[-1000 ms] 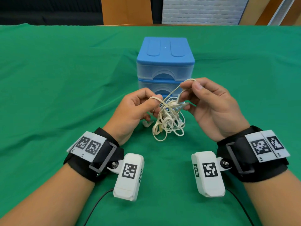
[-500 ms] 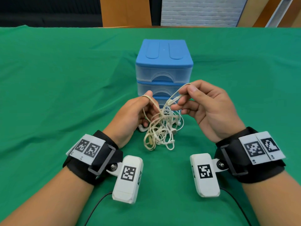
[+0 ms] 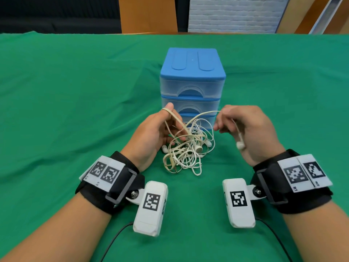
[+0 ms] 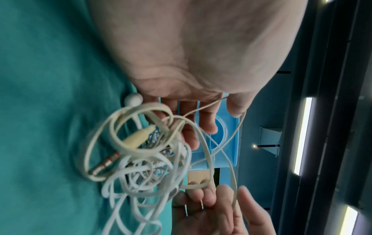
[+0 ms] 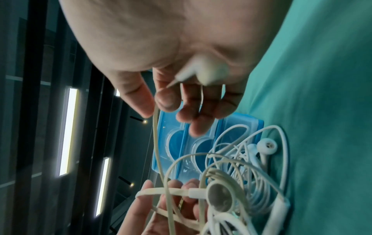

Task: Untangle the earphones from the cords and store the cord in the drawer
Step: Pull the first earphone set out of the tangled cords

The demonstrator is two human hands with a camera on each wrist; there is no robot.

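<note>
Two hands: both work one tangle (image 3: 186,150) of earphones and cord.
Left hand (image 3: 151,135): flat cord looped over its thumb, fingers curled on the knot.
Right hand (image 3: 249,133): pinches a thin strand, earbud (image 3: 240,145) dangling.
Technique: draw the strand out slowly, likely feeding slack from the left.
Position: tangle between hands, near side of drawer unit (image 3: 192,80).

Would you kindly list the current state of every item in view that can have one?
Blue plastic drawer unit: the drawers in view are closed.
Tangle of white and cream cords: still knotted, lower loops lying on the green cloth.
Left hand: flat cream cord looped over its thumb, fingers in the tangle.
Right hand: pinches a thin cord; freed white earbud dangles below.
</note>
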